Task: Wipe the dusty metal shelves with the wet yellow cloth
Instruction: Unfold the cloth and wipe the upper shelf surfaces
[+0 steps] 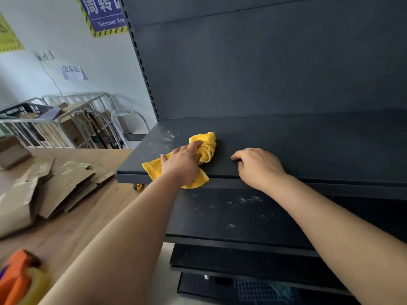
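A yellow cloth [207,146] lies crumpled on the top dark metal shelf [297,148], near its left front corner, with one flap hanging over the front lip. My left hand [182,164] presses down on the cloth, fingers spread across it. White dust specks remain on the shelf just left of and behind the cloth. My right hand [257,166] rests on the same shelf to the right, fingers curled against the surface, holding nothing. The lower shelf [237,214] carries scattered white dust.
Two more dark shelves sit below, the lowest with a blue perforated basket [259,291]. Flattened cardboard boxes [55,186] lie on the wooden floor to the left. Metal roll cages [72,122] stand by the wall. An orange and yellow object [19,280] is at bottom left.
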